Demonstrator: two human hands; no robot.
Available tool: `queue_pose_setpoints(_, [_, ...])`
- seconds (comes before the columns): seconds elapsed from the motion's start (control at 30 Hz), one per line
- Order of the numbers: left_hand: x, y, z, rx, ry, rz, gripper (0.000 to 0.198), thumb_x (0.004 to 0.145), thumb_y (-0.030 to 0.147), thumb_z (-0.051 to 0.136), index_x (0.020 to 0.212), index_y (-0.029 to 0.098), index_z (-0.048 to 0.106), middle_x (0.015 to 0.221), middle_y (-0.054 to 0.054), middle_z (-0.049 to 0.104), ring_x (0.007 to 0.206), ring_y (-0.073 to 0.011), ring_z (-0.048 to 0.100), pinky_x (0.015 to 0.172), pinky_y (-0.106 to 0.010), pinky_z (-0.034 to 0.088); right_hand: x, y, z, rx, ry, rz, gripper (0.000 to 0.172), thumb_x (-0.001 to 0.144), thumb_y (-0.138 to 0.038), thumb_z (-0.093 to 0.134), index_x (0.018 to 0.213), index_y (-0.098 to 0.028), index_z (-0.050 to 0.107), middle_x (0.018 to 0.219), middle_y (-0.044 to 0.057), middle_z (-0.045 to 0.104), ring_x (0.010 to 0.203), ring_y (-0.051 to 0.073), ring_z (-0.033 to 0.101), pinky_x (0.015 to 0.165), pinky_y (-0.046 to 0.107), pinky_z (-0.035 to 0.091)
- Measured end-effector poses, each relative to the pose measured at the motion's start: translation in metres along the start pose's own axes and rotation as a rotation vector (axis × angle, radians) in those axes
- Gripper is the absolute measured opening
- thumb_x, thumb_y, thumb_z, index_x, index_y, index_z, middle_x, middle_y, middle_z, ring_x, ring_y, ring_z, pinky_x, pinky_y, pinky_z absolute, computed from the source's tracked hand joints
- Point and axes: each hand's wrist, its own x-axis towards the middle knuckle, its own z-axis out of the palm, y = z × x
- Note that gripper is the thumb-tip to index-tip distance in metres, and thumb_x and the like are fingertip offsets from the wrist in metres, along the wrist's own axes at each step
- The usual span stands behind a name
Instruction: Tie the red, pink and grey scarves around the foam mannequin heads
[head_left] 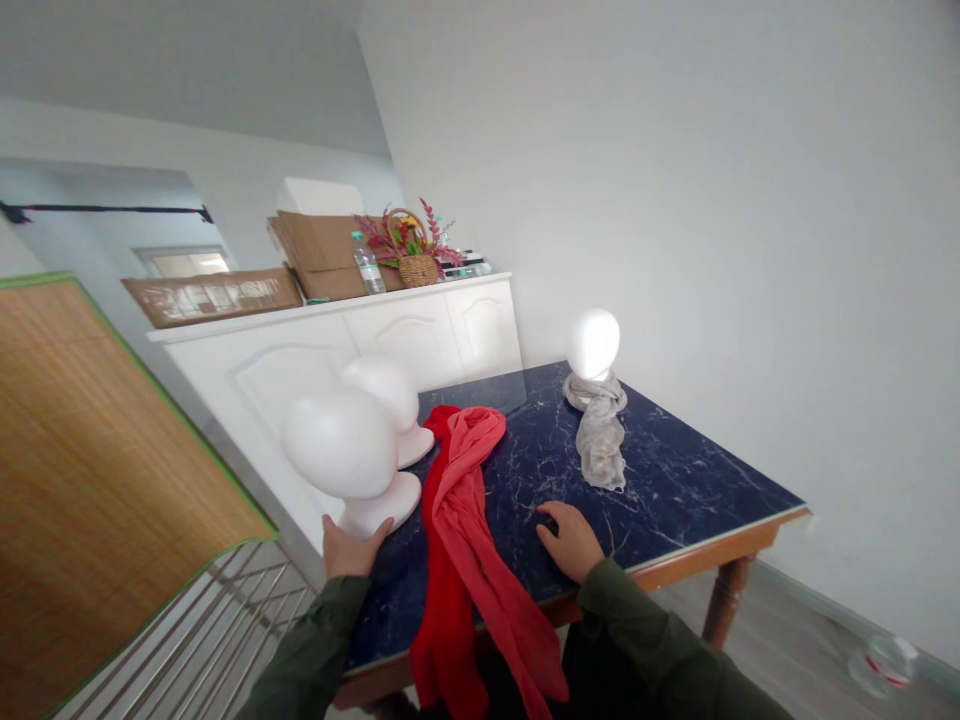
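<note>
My left hand [349, 547] grips the base of a white foam mannequin head [345, 450] at the near left of the dark blue marble table [675, 490]. A second white head [386, 395] stands just behind it. A red scarf [461, 530] lies down the table's middle and hangs over the near edge. My right hand [571, 540] rests on the tabletop to the right of the scarf, fingers curled, with nothing visible in them. At the far side stands a third white head [592, 345] with a grey scarf [601, 430] tied round its neck.
A white sideboard [390, 335] behind the table carries cardboard boxes [322, 255], a water bottle [367, 265] and a basket of flowers [414, 250]. A metal rack [217, 630] and a bamboo panel [97, 450] are at left. A plastic bottle [885, 665] lies on the floor at right.
</note>
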Motion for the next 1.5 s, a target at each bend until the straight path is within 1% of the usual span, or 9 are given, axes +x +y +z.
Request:
queue_pose_setpoints(0.2, [-0.074,0.023,-0.030,-0.166,0.058,0.276,0.081,0.062,0.045,0.061,0.126,0.010,0.028,0.124,-0.016,0.038,0.115,-0.0285,0.037,0.096,-0.043,0.032,-0.004,-0.002,-0.001,-0.005,-0.025,-0.056,0.026,0.073,-0.024,0.048,0.093,-0.015,0.061,0.094,0.006,0.060,0.092,0.018,0.050,0.088,0.030,0.034])
queue_pose_setpoints(0.3, [-0.094,0.060,-0.033,-0.280,-0.231,0.552,0.040,0.074,0.033,0.052,0.110,0.017,0.047,0.111,-0.009,0.050,0.106,-0.0217,0.046,0.093,-0.040,0.036,0.002,-0.001,0.002,0.041,-0.063,-0.009,0.022,0.072,-0.027,0.050,0.088,-0.017,0.062,0.092,0.005,0.061,0.091,0.018,0.050,0.087,0.032,0.033])
queue_pose_setpoints(0.4, [-0.095,0.107,-0.009,-0.412,-0.532,0.705,0.022,0.077,0.028,0.046,0.096,0.019,0.055,0.104,-0.007,0.056,0.101,-0.0189,0.049,0.092,-0.038,0.036,0.022,-0.004,0.009,0.288,-0.234,0.170,0.017,0.069,-0.027,0.053,0.079,-0.016,0.061,0.084,0.005,0.060,0.083,0.018,0.051,0.083,0.033,0.035])
queue_pose_setpoints(0.47, [-0.090,0.135,0.020,-0.522,-0.681,0.667,0.022,0.076,0.028,0.047,0.094,0.019,0.057,0.104,-0.006,0.057,0.100,-0.0185,0.050,0.092,-0.037,0.036,0.042,-0.009,0.017,0.530,-0.431,0.301,0.014,0.068,-0.026,0.054,0.075,-0.015,0.059,0.077,0.004,0.058,0.074,0.015,0.052,0.078,0.031,0.037])
queue_pose_setpoints(0.63, [-0.080,0.162,0.090,-0.771,-1.018,0.209,0.028,0.076,0.033,0.043,0.089,0.014,0.058,0.091,-0.007,0.061,0.087,-0.0182,0.055,0.082,-0.033,0.042,0.081,-0.019,0.037,0.752,-0.704,0.391,0.025,0.078,-0.034,0.041,0.074,-0.014,0.056,0.069,0.003,0.057,0.062,0.011,0.055,0.066,0.027,0.042])
queue_pose_setpoints(0.9, [-0.075,0.142,0.110,-0.802,-1.119,0.058,0.028,0.074,0.034,0.045,0.087,0.014,0.060,0.078,-0.004,0.060,0.078,-0.0156,0.055,0.073,-0.029,0.043,0.093,0.002,0.048,1.264,-1.038,0.656,0.040,0.085,-0.038,0.030,0.080,-0.009,0.057,0.071,0.006,0.059,0.067,0.010,0.057,0.066,0.021,0.040])
queue_pose_setpoints(1.23, [-0.075,0.140,0.122,-0.867,-1.100,0.001,0.028,0.069,0.035,0.052,0.086,0.014,0.059,0.086,-0.005,0.060,0.083,-0.0158,0.054,0.079,-0.029,0.040,0.090,0.003,0.047,1.111,-0.829,0.601,0.025,0.077,-0.034,0.045,0.080,-0.012,0.056,0.070,0.004,0.059,0.061,0.009,0.056,0.060,0.021,0.042])
queue_pose_setpoints(1.4, [-0.076,0.140,0.124,-0.841,-1.174,-0.196,0.034,0.070,0.036,0.052,0.094,0.013,0.052,0.090,-0.006,0.058,0.074,-0.0117,0.056,0.066,-0.024,0.042,0.135,0.035,0.004,0.353,-0.162,0.415,0.022,0.070,-0.030,0.048,0.087,-0.018,0.057,0.079,0.003,0.062,0.067,0.013,0.059,0.059,0.024,0.045])
queue_pose_setpoints(1.5, [-0.077,0.142,0.124,-0.803,-1.161,-0.164,0.030,0.070,0.033,0.052,0.092,0.013,0.052,0.088,-0.006,0.058,0.070,-0.0105,0.055,0.061,-0.022,0.041,0.182,0.071,-0.037,0.092,0.145,0.467,0.033,0.075,-0.026,0.038,0.104,-0.016,0.051,0.100,0.009,0.058,0.091,0.017,0.055,0.076,0.028,0.044])
